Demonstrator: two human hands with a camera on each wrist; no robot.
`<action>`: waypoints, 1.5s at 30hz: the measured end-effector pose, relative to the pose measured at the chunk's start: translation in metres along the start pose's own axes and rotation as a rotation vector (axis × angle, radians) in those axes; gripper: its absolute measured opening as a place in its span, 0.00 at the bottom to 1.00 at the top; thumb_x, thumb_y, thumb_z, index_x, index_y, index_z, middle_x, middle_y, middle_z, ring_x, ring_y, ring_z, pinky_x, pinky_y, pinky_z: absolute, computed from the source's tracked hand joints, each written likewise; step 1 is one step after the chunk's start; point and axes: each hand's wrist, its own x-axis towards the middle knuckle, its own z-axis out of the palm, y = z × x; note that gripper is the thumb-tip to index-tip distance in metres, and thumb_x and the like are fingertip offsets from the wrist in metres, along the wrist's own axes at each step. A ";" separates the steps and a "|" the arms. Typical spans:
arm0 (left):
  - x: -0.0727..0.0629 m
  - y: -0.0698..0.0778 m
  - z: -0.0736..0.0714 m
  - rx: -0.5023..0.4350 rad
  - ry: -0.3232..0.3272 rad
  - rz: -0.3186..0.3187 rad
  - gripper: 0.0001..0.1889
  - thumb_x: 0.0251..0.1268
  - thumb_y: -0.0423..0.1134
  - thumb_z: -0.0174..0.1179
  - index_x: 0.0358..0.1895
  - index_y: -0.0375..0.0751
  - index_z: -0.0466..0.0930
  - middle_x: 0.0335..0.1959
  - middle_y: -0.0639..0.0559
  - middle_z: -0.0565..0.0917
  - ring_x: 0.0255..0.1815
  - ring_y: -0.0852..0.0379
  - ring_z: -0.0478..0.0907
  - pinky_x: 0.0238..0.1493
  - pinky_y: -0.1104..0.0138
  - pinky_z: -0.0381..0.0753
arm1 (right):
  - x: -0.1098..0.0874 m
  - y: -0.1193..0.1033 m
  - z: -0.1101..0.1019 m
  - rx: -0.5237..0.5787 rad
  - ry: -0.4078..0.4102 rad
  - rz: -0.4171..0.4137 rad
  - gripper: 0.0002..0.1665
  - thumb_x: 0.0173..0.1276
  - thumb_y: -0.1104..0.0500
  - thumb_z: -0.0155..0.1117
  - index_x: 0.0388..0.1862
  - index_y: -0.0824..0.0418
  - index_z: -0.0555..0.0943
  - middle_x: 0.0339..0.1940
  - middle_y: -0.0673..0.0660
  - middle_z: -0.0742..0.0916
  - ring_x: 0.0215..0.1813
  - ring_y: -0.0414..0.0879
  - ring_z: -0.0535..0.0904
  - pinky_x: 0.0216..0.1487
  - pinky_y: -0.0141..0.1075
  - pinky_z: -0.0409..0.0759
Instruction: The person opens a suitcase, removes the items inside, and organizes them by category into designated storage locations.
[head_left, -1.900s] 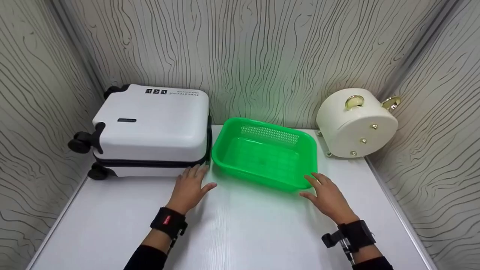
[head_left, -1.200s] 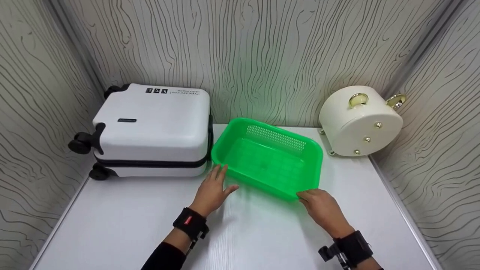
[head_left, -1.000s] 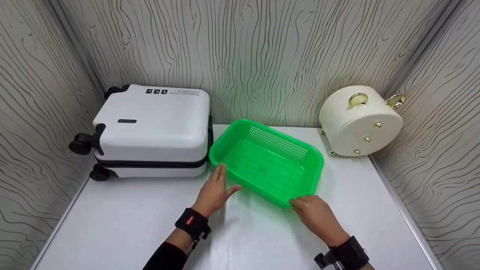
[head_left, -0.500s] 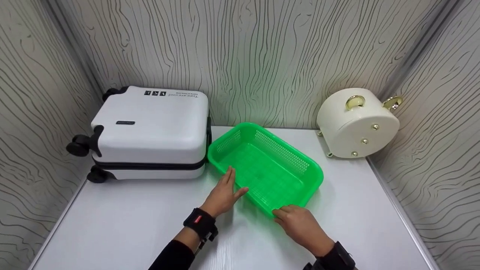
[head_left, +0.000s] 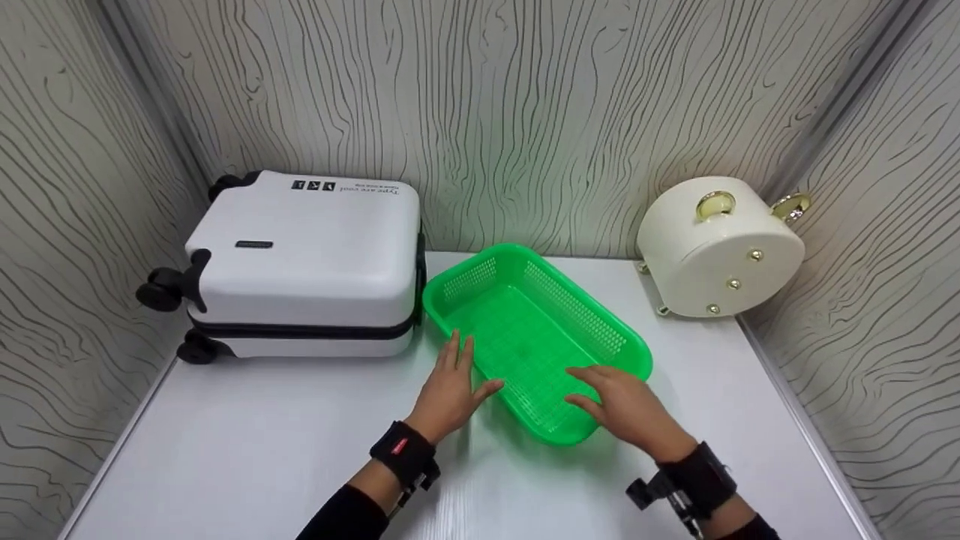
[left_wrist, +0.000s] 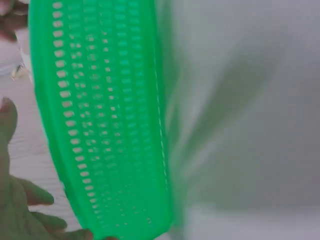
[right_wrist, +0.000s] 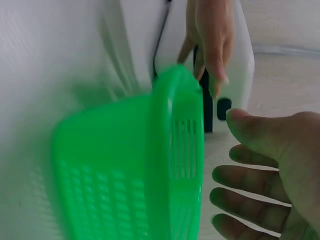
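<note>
A green plastic basket (head_left: 517, 337) with perforated sides sits turned at an angle on the white tabletop, nothing inside it. My left hand (head_left: 444, 394) is at its near-left side with fingers straight, the fingertips at the rim; whether they press on it is hard to tell. Over the basket's near-right end hovers my right hand (head_left: 626, 409), thumb and fingers spread apart and holding nothing. In the right wrist view a gap separates these fingers (right_wrist: 250, 190) from the green rim. The left wrist view shows the basket's slotted long wall (left_wrist: 100, 115) beside the left fingers.
On the left a white suitcase (head_left: 307, 255) with black wheels lies on its side, close to the basket's left end. At the back right stands a cream rounded box (head_left: 720, 247) with gold ring handles and knobs. Wood-patterned walls (head_left: 525, 112) enclose the table.
The basket has swivelled clockwise, its right end coming toward me. My right hand gripped its near corner, pulled it nearer and left, then let go and rose. My left hand shifted right along the rim.
</note>
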 end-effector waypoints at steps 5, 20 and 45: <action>-0.017 0.017 0.001 0.012 0.002 -0.026 0.52 0.64 0.70 0.49 0.76 0.31 0.50 0.75 0.29 0.50 0.76 0.36 0.49 0.68 0.50 0.64 | 0.010 0.054 -0.027 0.052 -0.048 0.141 0.34 0.67 0.46 0.66 0.66 0.63 0.74 0.60 0.64 0.80 0.62 0.62 0.74 0.60 0.58 0.72; -0.036 0.054 0.026 -0.167 -0.045 -0.118 0.62 0.51 0.77 0.52 0.76 0.30 0.46 0.77 0.32 0.46 0.77 0.40 0.47 0.57 0.50 0.75 | 0.015 0.134 -0.045 0.346 -0.411 0.291 0.68 0.50 0.43 0.80 0.77 0.70 0.51 0.71 0.77 0.64 0.68 0.72 0.63 0.59 0.60 0.72; -0.010 0.040 0.028 -0.168 -0.010 -0.098 0.68 0.37 0.66 0.74 0.76 0.28 0.48 0.77 0.31 0.43 0.77 0.39 0.43 0.59 0.52 0.75 | 0.007 0.114 -0.021 0.246 -0.306 0.405 0.70 0.46 0.38 0.80 0.72 0.79 0.56 0.65 0.78 0.67 0.65 0.73 0.65 0.60 0.64 0.67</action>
